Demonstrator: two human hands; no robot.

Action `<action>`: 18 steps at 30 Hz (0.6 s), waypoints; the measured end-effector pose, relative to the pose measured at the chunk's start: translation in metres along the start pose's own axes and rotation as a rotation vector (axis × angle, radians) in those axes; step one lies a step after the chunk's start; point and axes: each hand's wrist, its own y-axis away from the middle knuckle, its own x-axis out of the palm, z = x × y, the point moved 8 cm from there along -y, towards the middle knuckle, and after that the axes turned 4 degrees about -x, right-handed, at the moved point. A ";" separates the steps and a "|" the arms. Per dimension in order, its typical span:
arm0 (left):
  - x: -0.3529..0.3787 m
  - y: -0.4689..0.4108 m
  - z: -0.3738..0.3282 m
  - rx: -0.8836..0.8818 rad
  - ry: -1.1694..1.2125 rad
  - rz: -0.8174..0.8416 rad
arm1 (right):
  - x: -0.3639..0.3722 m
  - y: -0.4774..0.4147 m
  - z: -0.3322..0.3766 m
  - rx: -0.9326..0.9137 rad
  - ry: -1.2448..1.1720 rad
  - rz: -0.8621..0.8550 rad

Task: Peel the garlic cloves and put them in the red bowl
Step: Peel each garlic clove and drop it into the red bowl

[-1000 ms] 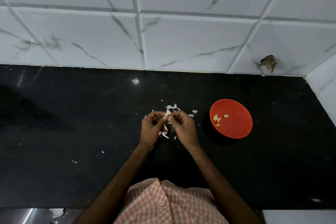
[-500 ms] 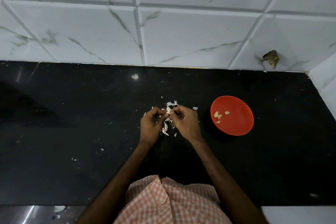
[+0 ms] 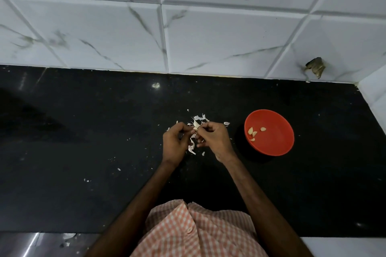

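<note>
black tabletop (image 3: 83,152): work sits mid-span, toward the back edge | red bowl (image 3: 277,137): toward the right end, near the right hand, likely for short drops; peeled cloves (image 3: 251,131) inside | left hand (image 3: 174,142): fingers pinch the garlic clove (image 3: 196,125), apparently steadying it | right hand (image 3: 215,137): fingers pinch its skin, apparently to tear it | loose skins (image 3: 191,148): littered under the hands

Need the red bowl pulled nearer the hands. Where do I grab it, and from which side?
Probably pinch the red bowl at its near rim, coming from above on the near side. It sits upright and open on the counter, and the peeled cloves lie against the left inner wall, so a thumb there stays off them.
</note>
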 end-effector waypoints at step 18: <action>0.006 0.001 0.014 -0.438 0.620 0.077 | 0.002 0.002 0.008 -0.042 0.025 0.037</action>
